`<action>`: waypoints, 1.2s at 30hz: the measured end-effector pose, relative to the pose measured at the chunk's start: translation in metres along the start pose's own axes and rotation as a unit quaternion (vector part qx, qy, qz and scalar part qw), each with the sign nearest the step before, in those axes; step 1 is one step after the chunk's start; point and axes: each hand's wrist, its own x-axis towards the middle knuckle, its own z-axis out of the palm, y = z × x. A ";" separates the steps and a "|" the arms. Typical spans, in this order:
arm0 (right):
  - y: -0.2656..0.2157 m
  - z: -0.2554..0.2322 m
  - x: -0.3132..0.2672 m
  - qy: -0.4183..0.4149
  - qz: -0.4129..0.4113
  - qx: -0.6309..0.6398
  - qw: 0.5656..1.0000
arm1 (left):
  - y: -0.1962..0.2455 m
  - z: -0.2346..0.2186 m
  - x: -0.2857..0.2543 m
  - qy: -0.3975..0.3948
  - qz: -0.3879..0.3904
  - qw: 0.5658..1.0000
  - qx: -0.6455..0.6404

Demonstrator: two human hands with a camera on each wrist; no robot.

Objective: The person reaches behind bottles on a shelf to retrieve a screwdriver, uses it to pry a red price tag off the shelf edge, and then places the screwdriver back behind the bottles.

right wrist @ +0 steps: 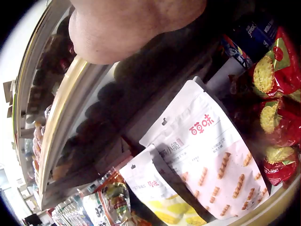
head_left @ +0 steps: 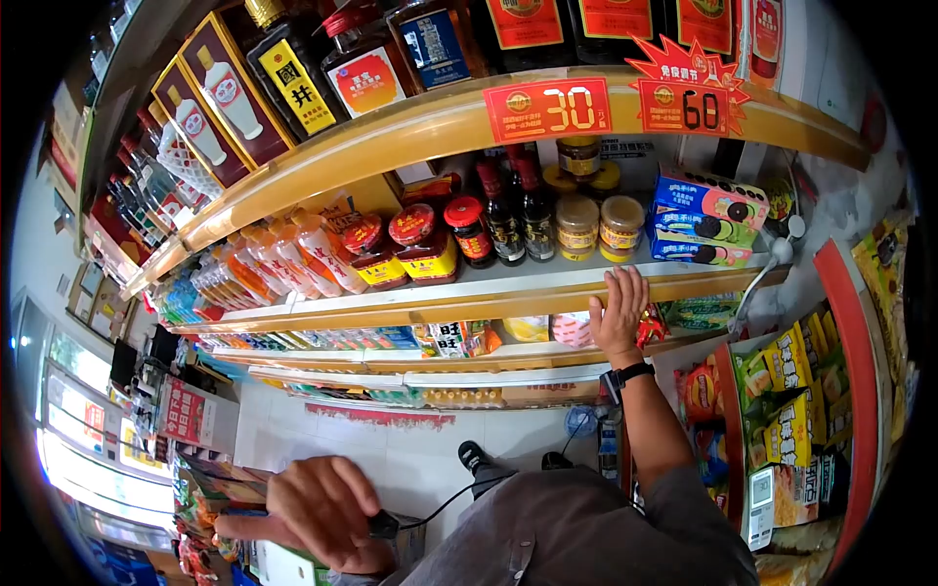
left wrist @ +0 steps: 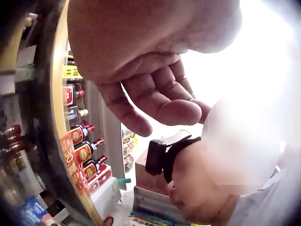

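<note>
My right hand [head_left: 620, 311] reaches to the front edge of the middle shelf [head_left: 469, 293], fingers extended over the wood trim, just below two lidded jars [head_left: 620, 229]. It holds nothing. Only the base of the right hand [right wrist: 131, 28] shows in the right wrist view, above a pink-and-white snack pouch [right wrist: 211, 150] and a smaller yellow-and-white pouch [right wrist: 162, 190] on the shelf beneath. Low on the left in the head view, my left hand [head_left: 322, 508] hangs in the air away from the shelves. Its fingers [left wrist: 164, 106] are loosely bent with nothing between them.
Blue biscuit boxes [head_left: 703, 220] stand right of the jars; dark sauce bottles [head_left: 503, 215] and red-lidded jars [head_left: 422, 244] stand left. Liquor bottles fill the upper shelf behind price signs [head_left: 547, 107]. A snack rack [head_left: 782, 391] borders the right side. A black cable [head_left: 449, 503] crosses near my body.
</note>
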 end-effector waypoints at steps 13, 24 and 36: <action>0.000 0.002 -0.001 -0.003 -0.002 -0.013 1.000 | -0.039 0.014 -0.012 0.022 -0.116 0.993 -0.026; 0.001 0.002 -0.006 -0.006 -0.006 -0.015 1.000 | 0.028 0.048 0.032 -0.188 0.053 0.980 -0.034; 0.004 0.010 -0.001 0.081 -0.092 -0.078 0.989 | -0.054 0.003 -0.016 0.027 -0.186 0.973 0.131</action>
